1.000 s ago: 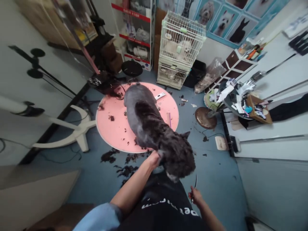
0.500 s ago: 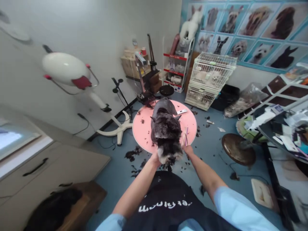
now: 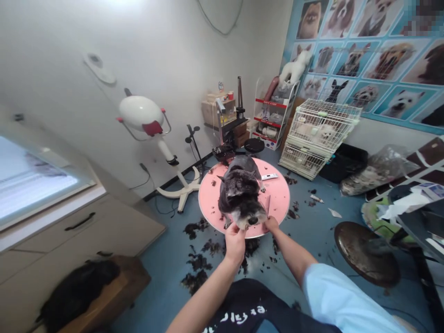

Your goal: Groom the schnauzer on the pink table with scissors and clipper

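A dark grey dog (image 3: 239, 185) with a pale beard sits on a round pink grooming table (image 3: 210, 194), its head tilted toward me. Under its chin my left hand (image 3: 236, 241) is closed, thumb and fingers pinching the beard. My right hand (image 3: 271, 224) is curled at the other side of the muzzle; what its fingers hold is too small to make out. A thin purplish tool (image 3: 268, 203) lies or points up just beyond that hand. Behind the dog's flank rests a white clipper-like device (image 3: 269, 176).
Clumps of dark hair (image 3: 196, 268) litter the blue floor. A white stand dryer (image 3: 141, 113) stands left, and stacked cages (image 3: 308, 138) with a white dog stand behind right. A round brown stool (image 3: 366, 252) is at right; an open box (image 3: 114, 296) with a black bag sits lower left.
The dog's head has lifted and turned, showing its nose and muzzle. My left hand has shifted under its chin. The camera view has swung left and upward.
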